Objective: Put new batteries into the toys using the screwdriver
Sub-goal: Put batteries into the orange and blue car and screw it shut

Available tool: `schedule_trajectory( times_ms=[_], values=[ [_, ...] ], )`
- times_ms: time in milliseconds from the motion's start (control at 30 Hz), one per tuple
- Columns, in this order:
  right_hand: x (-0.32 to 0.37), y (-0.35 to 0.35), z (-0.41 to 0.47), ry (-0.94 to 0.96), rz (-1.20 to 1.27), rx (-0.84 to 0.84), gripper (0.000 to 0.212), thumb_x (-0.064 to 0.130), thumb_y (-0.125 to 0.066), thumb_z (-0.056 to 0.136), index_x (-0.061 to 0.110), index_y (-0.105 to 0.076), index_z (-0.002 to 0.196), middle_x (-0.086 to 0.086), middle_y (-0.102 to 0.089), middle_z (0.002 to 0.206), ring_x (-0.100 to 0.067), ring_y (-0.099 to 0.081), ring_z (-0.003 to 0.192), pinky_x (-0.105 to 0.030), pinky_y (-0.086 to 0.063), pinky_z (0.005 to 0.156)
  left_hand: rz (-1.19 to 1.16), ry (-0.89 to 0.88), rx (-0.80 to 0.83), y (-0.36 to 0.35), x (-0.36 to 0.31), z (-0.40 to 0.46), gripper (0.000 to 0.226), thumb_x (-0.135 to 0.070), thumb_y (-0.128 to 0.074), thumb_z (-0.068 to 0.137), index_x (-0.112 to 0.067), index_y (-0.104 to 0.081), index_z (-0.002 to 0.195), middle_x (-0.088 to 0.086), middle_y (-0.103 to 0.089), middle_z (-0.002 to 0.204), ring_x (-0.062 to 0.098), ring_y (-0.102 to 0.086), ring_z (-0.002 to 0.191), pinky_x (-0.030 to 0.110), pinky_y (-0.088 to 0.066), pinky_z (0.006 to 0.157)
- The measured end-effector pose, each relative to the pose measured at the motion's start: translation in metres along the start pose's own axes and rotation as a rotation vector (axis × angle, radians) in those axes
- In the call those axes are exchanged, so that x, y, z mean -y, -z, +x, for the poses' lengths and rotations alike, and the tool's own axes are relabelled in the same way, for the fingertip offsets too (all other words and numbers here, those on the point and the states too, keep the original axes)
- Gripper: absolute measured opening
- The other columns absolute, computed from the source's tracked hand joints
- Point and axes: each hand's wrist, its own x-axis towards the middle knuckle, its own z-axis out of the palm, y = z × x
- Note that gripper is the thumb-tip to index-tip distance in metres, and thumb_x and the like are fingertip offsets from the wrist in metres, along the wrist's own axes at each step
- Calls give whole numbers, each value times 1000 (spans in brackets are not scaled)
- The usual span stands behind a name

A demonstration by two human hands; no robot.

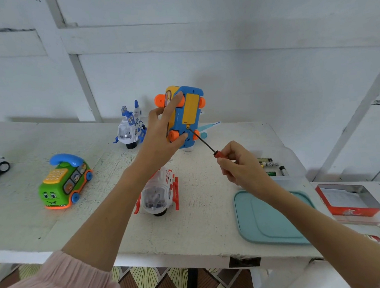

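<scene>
Upended blue toy [188, 116], screwdriver [203, 141] at underside

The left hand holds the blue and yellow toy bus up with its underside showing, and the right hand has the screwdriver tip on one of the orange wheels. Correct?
Not quite. In the head view the screwdriver tip sits on the screw just below the yellow battery cover, not on a wheel. The rest holds: left hand holds the toy bus, right hand the screwdriver.

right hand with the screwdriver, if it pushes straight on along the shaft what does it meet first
The right hand pinches the screwdriver, whose tip already sits at the screw below the yellow battery cover on the upturned toy bus. It would press into that screw first.
</scene>
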Motion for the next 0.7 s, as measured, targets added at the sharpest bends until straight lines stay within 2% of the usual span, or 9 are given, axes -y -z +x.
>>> schedule_trajectory(
  times_ms=[133, 267, 333, 433, 467, 533, 567, 633, 700],
  values=[
    [5, 5, -3, -39, 143, 18, 17, 0, -53, 89, 7, -47, 75, -10, -56, 59, -8, -36, 34, -16, -28, 34, 106, -47, 35, 1, 0, 0, 80, -8, -63, 86, -50, -17, 136, 14, -27, 135, 17, -42, 111, 0, -37, 80],
    [8, 9, -4, -32, 283, -60, 17, -7, -61, 80, 4, -53, 71, -11, -63, 56, -11, -36, 32, -14, -26, 35, 238, -121, 55, 2, -1, -4, 80, -13, -63, 84, -47, -18, 140, 19, -27, 137, 33, -41, 119, 33, -42, 97],
    [6, 11, -1, 1, 263, -144, 21, -9, -65, 76, 6, -51, 69, -11, -62, 61, -6, -44, 37, -15, -31, 37, 272, -125, 71, 1, -5, -6, 75, -21, -57, 83, -51, -15, 138, 18, -27, 138, 35, -40, 121, 40, -41, 99],
    [3, 8, 0, 187, -43, -285, 30, -8, -67, 72, 14, -47, 66, -2, -60, 67, -10, -54, 53, -17, -39, 47, 322, -108, 79, 0, -10, -7, 72, -28, -51, 80, -54, -12, 135, 19, -29, 138, 37, -41, 119, 45, -42, 98],
    [1, 7, 1, 345, -291, -364, 30, -10, -64, 71, 14, -47, 65, 0, -57, 64, -14, -52, 52, -19, -35, 44, 335, -98, 86, -1, -10, -6, 72, -29, -51, 79, -54, -12, 135, 19, -30, 137, 37, -41, 117, 46, -43, 97],
    [4, 5, -1, 683, -842, -478, 27, -14, -55, 58, 11, -49, 62, 0, -49, 54, -17, -36, 41, -15, -15, 41, 331, -77, 98, 0, -9, -5, 72, -30, -51, 79, -53, -13, 136, 19, -32, 134, 37, -43, 113, 46, -44, 95],
    [5, 4, -1, 796, -981, -489, 26, -14, -52, 51, 10, -49, 60, -1, -44, 51, -15, -28, 40, -14, -8, 44, 313, -67, 101, 1, -7, -5, 73, -29, -52, 79, -54, -14, 137, 18, -33, 132, 36, -44, 110, 43, -44, 94],
    [6, 3, -4, 845, -1003, -446, 20, -8, -55, 54, 10, -51, 62, 0, -43, 51, -13, -26, 41, -14, -8, 43, 271, -56, 104, 1, -4, -4, 78, -24, -57, 82, -54, -14, 140, 17, -33, 129, 34, -45, 107, 36, -42, 90],
    [4, 7, -3, 717, -826, -397, 8, 16, -58, 72, 9, -55, 72, 4, -51, 56, -10, -36, 41, -15, -22, 41, 271, -62, 101, 0, -3, -2, 81, -21, -60, 83, -51, -14, 142, 16, -33, 128, 33, -44, 107, 33, -40, 89]
  ],
)
